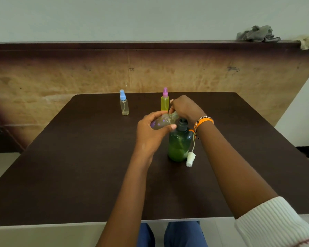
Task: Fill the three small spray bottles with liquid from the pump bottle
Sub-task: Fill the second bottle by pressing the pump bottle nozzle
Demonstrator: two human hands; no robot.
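Observation:
A green pump bottle (179,145), about half full of green liquid, stands at the middle of the dark table (78,166). My left hand (150,132) holds a small clear spray bottle with purple dots (161,123), tilted with its open neck toward the pump. My right hand (184,108) grips the pump head above the green bottle. A white spray cap with its tube (190,158) lies beside the green bottle's right side. At the back stand a clear spray bottle with a blue cap (124,104), which looks empty, and a pink-capped one full of yellow liquid (165,100).
A brown panel wall (221,77) rises behind the table. Grey cloth (257,33) lies on its ledge at the upper right. My knees in blue trousers (168,234) show under the table's near edge.

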